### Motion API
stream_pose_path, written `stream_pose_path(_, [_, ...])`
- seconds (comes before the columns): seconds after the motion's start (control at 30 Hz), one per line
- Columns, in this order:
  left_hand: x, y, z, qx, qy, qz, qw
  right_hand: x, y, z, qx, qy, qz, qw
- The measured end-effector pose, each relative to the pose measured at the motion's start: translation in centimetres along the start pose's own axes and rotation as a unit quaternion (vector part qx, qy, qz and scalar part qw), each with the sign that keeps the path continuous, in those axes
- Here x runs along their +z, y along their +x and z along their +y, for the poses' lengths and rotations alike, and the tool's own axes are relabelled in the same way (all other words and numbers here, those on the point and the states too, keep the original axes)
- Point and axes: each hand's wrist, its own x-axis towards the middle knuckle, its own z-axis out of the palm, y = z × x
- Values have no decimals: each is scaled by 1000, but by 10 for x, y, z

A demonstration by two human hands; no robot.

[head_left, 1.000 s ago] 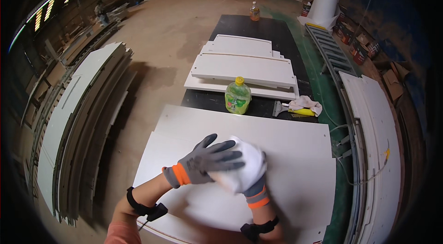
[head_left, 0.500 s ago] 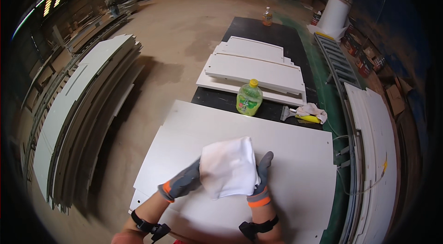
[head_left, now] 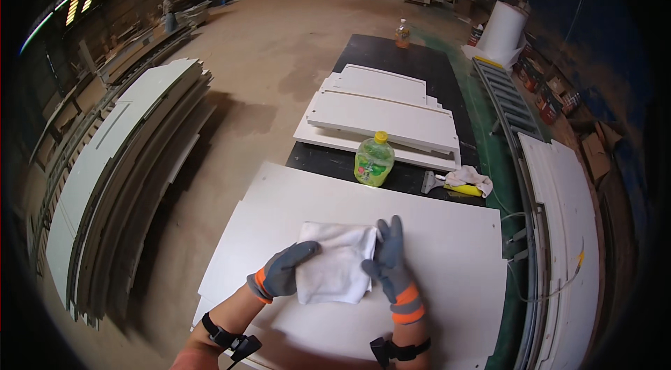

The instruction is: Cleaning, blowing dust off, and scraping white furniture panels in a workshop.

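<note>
A folded white cloth [head_left: 334, 263] is held just over a large white panel [head_left: 440, 251], its lower surface hidden from me. My left hand [head_left: 286, 268], in a grey glove with an orange cuff, grips the cloth's left edge with the thumb lying on top. At the opposite edge, my right hand [head_left: 391, 258], gloved the same way, has its fingers spread and its thumb toward the cloth. Beyond the panel's far edge stands a clear bottle [head_left: 374, 160] of green liquid with a yellow cap. To its right lie a scraper [head_left: 432, 182] and a crumpled rag [head_left: 468, 178].
More white panels [head_left: 381, 115] are stacked farther up the black tabletop [head_left: 307, 155], with another bottle [head_left: 402, 34] at its far end. A tall panel stack [head_left: 126, 181] stands on the left. On the right are a roller conveyor [head_left: 507, 94] and leaning boards [head_left: 559, 209].
The cloth has come down and lies flatter, slightly nearer to me. My left thumb now rests on top of it, and my right hand's fingers have spread away from its edge.
</note>
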Motion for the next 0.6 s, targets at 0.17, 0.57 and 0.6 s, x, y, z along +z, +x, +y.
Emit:
stream_pose_path(0.17, [5, 29, -5, -85, -97, -40, 991, 3, 9, 2, 192, 89, -88, 973])
stream_pose_path(0.57, [-79, 186, 12, 125, 318, 145, 929, -78, 50, 17, 52, 225, 197, 953])
stream_pose_path(0.6, [-77, 206, 13, 140, 314, 113, 932, -83, 49, 24, 44, 217, 196, 955])
